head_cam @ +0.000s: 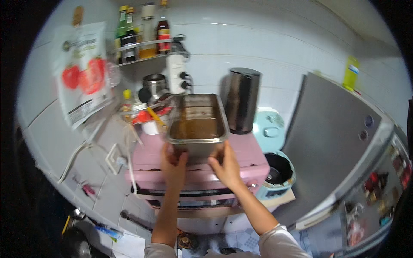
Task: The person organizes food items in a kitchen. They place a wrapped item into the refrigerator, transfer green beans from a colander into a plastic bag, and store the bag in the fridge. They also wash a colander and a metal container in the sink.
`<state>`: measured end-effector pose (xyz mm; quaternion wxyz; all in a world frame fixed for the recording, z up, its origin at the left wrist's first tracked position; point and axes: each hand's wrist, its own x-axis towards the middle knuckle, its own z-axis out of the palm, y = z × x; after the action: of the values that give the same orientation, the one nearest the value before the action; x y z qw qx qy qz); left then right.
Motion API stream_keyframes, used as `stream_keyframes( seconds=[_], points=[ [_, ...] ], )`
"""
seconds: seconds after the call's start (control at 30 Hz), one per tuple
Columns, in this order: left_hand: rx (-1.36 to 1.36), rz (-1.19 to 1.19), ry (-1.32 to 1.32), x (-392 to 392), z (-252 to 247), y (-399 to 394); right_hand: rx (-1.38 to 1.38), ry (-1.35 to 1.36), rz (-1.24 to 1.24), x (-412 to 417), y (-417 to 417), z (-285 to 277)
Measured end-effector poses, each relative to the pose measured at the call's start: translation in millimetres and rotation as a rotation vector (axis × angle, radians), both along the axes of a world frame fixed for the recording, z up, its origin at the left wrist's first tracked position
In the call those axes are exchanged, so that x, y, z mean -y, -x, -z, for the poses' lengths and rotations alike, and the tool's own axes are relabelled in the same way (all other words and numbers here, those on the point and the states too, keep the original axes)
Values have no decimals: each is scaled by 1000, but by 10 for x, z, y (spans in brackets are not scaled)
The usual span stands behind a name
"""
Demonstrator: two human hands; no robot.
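Note:
A deep rectangular stainless steel pan (pixel 197 148) is held between my two hands over the pink toaster oven (pixel 245 146). My left hand (pixel 174 161) grips its near left side, and my right hand (pixel 226 164) grips its near right side. The pan's inside looks brownish; whether it holds liquid or only reflects, I cannot tell. Behind it to the right stands a dark metallic cylinder (pixel 242 100). Whether the pan's base touches the oven top is unclear.
Right of the oven sits a light-blue rice cooker (pixel 274 190) with its lid up, beside a grey refrigerator (pixel 329 129). Bottles (pixel 163 35) stand on a wall rack at upper left, near a white power strip (pixel 176 72). A steel pot (pixel 155 85) stands below them.

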<state>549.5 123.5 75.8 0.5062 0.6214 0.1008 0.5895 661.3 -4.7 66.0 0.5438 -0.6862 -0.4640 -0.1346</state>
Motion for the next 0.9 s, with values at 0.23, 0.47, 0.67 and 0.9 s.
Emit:
stream_keyframes(
  seconds=[0.23, 0.47, 0.67, 0.9],
  points=[
    [-51, -266, -146, 909, 460, 133, -136, -381, 156, 967, 259, 370],
    [-482, 304, -336, 2223, 1648, 51, -198, -290, 987, 3645, 105, 1676],
    [-735, 643, -100, 3512, 2088, -185, -69, -427, 1833, 6694, 562, 1831],
    [-693, 876, -362, 5245, 1886, -529, -183, -535, 2093, 9366, 591, 1986]
  ],
)
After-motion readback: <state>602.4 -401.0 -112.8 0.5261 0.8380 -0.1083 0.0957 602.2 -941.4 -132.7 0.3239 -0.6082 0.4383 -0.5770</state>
